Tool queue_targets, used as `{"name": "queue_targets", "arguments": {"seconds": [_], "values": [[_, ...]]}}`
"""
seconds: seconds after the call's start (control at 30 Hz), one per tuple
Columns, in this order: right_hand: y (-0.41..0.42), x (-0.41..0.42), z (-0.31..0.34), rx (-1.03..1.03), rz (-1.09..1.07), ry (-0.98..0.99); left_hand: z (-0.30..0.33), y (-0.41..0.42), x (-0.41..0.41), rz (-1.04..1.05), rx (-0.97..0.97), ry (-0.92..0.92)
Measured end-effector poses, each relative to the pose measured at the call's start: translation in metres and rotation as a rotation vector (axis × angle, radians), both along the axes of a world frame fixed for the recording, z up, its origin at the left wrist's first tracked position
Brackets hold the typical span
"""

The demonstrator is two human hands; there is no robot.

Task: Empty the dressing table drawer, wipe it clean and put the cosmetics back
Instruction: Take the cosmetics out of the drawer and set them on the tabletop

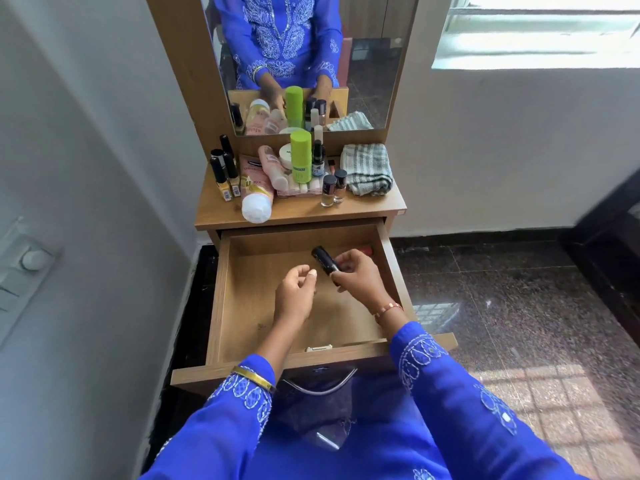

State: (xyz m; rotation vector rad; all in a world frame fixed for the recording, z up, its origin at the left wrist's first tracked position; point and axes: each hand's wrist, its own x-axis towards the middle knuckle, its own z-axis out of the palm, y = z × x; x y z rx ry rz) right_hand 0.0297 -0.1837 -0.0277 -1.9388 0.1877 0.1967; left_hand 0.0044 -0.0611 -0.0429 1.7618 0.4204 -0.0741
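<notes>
Black and cylindrical, a small cosmetic tube is pinched in the curled fingers of the right hand above the pulled-out light brown wooden drawer. The left hand hovers just beside it, fingers loosely curled, holding nothing. A red lipstick lies at the drawer's back right corner. On the wooden tabletop stand a lime green bottle, nail polish bottles and a folded striped grey-green cloth.
</notes>
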Motion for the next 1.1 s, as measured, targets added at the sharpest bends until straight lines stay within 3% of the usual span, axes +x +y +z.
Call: {"name": "queue_targets", "arguments": {"seconds": [0.17, 0.3, 0.37, 0.43, 0.5, 0.6, 0.73, 0.83, 1.0, 1.1], "values": [[0.002, -0.004, 0.006, 0.252, 0.173, 0.043, 0.002, 0.002, 0.0, 0.049, -0.094, 0.03], [0.002, -0.005, 0.006, 0.316, 0.239, 0.105, 0.0, 0.007, 0.0, 0.147, -0.246, 0.064], [0.002, -0.002, -0.001, 0.052, 0.191, 0.022, 0.0, 0.007, 0.001, 0.181, -0.285, 0.055], [-0.004, 0.004, -0.011, -0.459, 0.183, -0.101, 0.001, 0.006, 0.002, 0.196, -0.301, 0.04], [-0.008, 0.006, -0.015, -0.733, 0.202, -0.068, 0.0, 0.006, 0.004, 0.191, -0.306, 0.036], [-0.009, 0.005, -0.015, -0.815, 0.19, 0.033, -0.003, 0.007, 0.004, 0.186, -0.284, 0.042], [-0.005, 0.007, -0.015, -0.846, 0.194, 0.005, -0.004, 0.008, 0.004, 0.188, -0.284, 0.062], [-0.005, 0.009, -0.017, -0.715, 0.131, 0.0, -0.002, 0.008, 0.004, 0.185, -0.295, 0.068], [-0.006, 0.005, -0.005, 0.116, 0.053, 0.116, 0.001, 0.009, 0.002, 0.206, -0.316, 0.055], [-0.008, 0.005, 0.001, 0.463, 0.058, 0.231, 0.007, 0.008, 0.001, 0.229, -0.384, 0.08]]}}
